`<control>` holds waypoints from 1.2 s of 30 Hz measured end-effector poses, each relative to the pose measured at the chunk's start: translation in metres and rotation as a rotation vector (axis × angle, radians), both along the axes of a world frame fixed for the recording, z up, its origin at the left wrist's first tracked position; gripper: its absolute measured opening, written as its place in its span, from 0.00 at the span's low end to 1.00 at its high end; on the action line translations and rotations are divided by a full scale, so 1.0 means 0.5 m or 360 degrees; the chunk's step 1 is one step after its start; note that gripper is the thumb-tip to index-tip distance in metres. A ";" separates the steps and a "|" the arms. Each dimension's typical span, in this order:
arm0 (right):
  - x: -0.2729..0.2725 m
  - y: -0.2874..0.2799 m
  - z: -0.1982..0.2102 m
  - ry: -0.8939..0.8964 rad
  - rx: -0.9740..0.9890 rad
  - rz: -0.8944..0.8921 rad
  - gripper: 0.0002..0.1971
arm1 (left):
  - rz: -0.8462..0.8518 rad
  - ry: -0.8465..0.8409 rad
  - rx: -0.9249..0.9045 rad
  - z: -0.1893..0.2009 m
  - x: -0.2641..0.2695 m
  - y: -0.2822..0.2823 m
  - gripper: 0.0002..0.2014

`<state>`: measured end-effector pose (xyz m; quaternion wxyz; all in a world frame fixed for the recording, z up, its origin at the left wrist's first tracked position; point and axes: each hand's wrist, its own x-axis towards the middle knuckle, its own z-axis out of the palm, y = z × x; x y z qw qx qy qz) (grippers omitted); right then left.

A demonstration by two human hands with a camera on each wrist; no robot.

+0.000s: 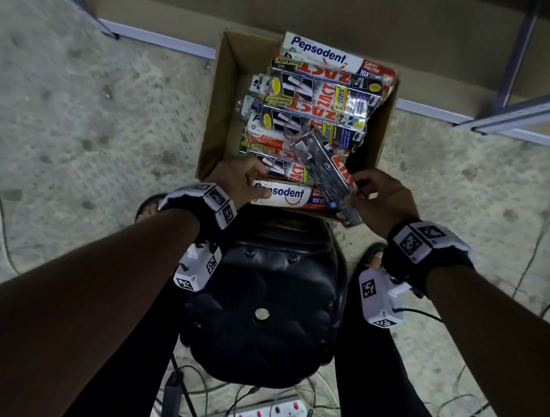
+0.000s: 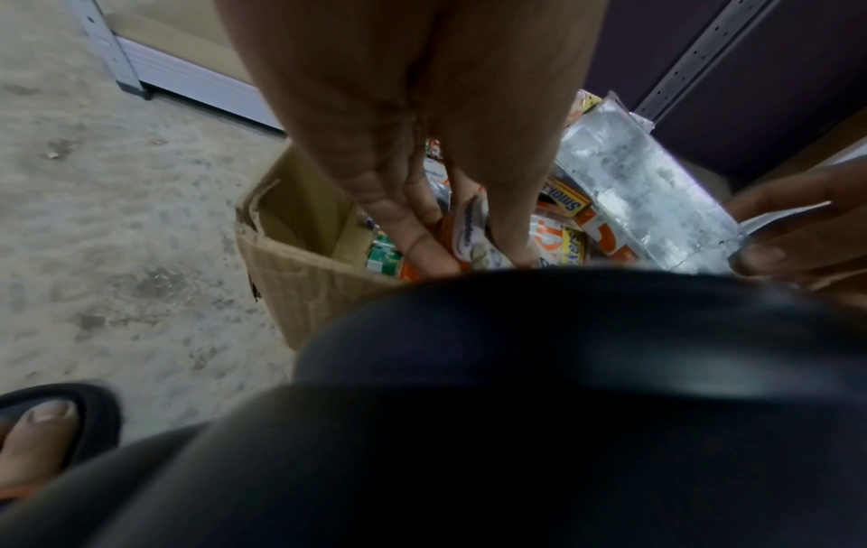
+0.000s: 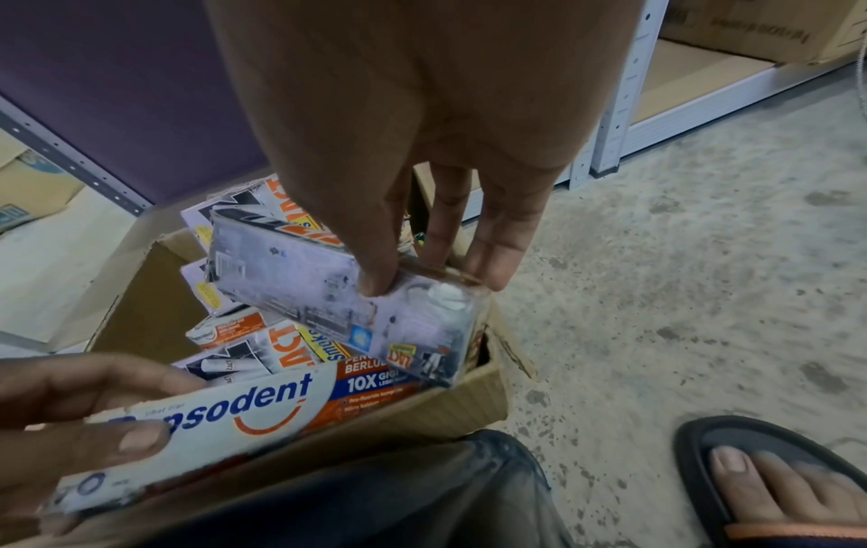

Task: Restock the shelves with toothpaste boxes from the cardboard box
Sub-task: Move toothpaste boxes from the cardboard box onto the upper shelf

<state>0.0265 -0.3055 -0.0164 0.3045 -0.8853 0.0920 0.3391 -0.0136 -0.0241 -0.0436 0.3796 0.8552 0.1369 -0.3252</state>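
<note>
- The left hand (image 1: 237, 177) pinches the white Pepsodent box (image 1: 284, 194) at its near end, low in the cardboard box (image 1: 221, 110); lift it level.
- The right hand (image 1: 379, 201) grips a silver Zact box (image 1: 327, 166), tilted over the pile; raise it clear of the rim before turning toward the shelf (image 1: 527, 116).

The lower toothpaste boxes (image 1: 255, 134) in the cardboard box (image 1: 221, 110) lie under the top Zact boxes (image 1: 324, 89), brands unreadable. In the left wrist view a blurred dark knee (image 2: 516, 389) hides the carton's near wall. The left hand (image 3: 70, 419) covers the Pepsodent box (image 3: 244, 411) at its first letters.
</note>
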 end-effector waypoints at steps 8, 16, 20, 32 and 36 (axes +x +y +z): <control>0.004 0.006 0.072 0.0276 -0.0107 -0.0178 0.11 | 0.0029 0.0206 -0.0070 0.069 0.027 -0.006 0.18; -0.028 0.018 0.149 0.0422 0.0049 -0.0628 0.14 | 0.0344 0.0338 -0.0013 0.166 -0.005 0.024 0.13; -0.033 0.027 0.187 0.0494 0.0087 -0.0768 0.13 | 0.0563 0.0467 -0.0178 0.223 -0.025 0.039 0.13; -0.006 0.061 0.194 0.0580 0.0239 -0.0973 0.12 | 0.1725 0.0653 -0.0841 0.234 -0.051 0.015 0.13; -0.002 0.075 0.149 0.0563 0.0277 -0.0984 0.10 | 0.1900 0.0652 -0.0868 0.182 -0.048 -0.014 0.08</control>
